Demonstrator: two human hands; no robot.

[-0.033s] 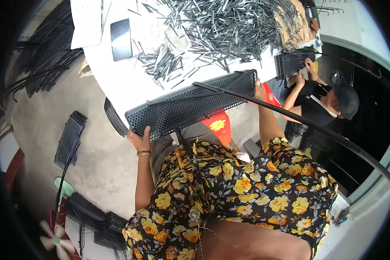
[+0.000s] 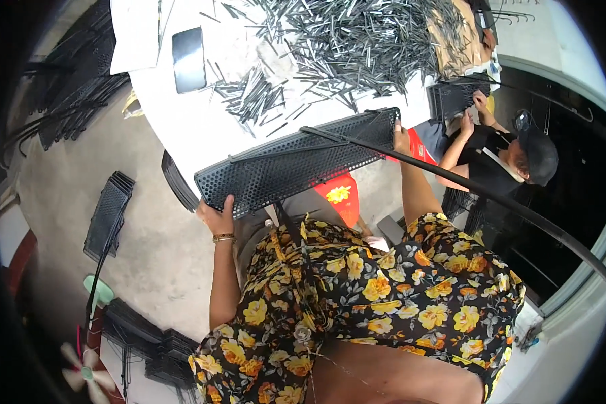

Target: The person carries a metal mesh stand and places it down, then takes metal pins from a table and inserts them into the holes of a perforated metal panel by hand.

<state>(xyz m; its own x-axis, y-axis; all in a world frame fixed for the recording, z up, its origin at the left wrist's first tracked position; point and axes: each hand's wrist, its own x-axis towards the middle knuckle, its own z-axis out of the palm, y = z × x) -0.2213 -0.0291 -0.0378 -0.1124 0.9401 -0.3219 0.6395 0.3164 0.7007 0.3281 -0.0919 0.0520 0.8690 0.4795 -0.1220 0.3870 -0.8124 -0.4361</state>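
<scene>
Between my hands is a long black perforated tray (image 2: 283, 161), tilted at the table's near edge. Its left end is gripped by my left hand (image 2: 217, 217), thumb on the near face. My right hand (image 2: 401, 140) is closed round the right end. A thin dark strip lies slantwise across the tray, and a long black rod (image 2: 478, 192) runs from it to the right, past my right arm. Just beyond the tray, short black strips (image 2: 252, 97) lie scattered on the white table (image 2: 175, 135).
A large heap of black strips (image 2: 363, 47) and a phone (image 2: 189, 60) are on the table. More perforated trays (image 2: 108, 215) stand on the floor at left. At right a co-worker (image 2: 491, 145) handles another tray. A small fan (image 2: 87, 373) stands lower left.
</scene>
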